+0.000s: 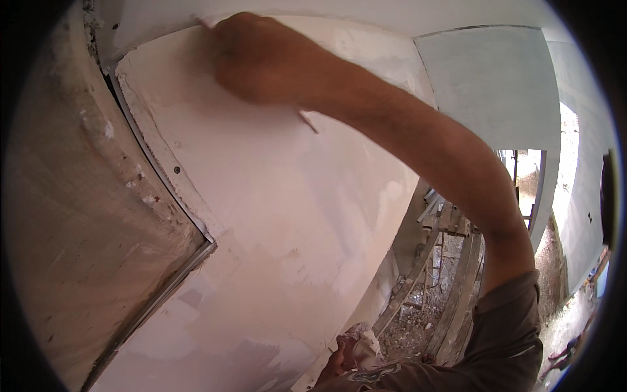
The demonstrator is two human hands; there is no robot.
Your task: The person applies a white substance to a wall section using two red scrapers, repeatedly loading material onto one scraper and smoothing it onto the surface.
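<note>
My right arm reaches up and across from the lower right. At its end, my right hand point(245, 59) is closed round a thin, flat-edged tool point(309, 123). One end of this tool shows past the fingers at the upper left, the other below the wrist, and the hand covers its middle. The tool is against or close before a pale plastered panel point(281, 196) with patchy smears. Low in the view, my left hand point(333, 367) shows only in part, near my body. It is closed by a pale, smeared lump-like thing point(363, 345) whose kind I cannot make out.
A metal edge strip point(153, 157) runs between the panel and a rough brown surface point(98, 228) on the left. Below right lie wooden planks point(457, 297) over rubble-strewn ground point(408, 333). Grey-green boards point(490, 85) stand beyond, beside a bright opening point(530, 173).
</note>
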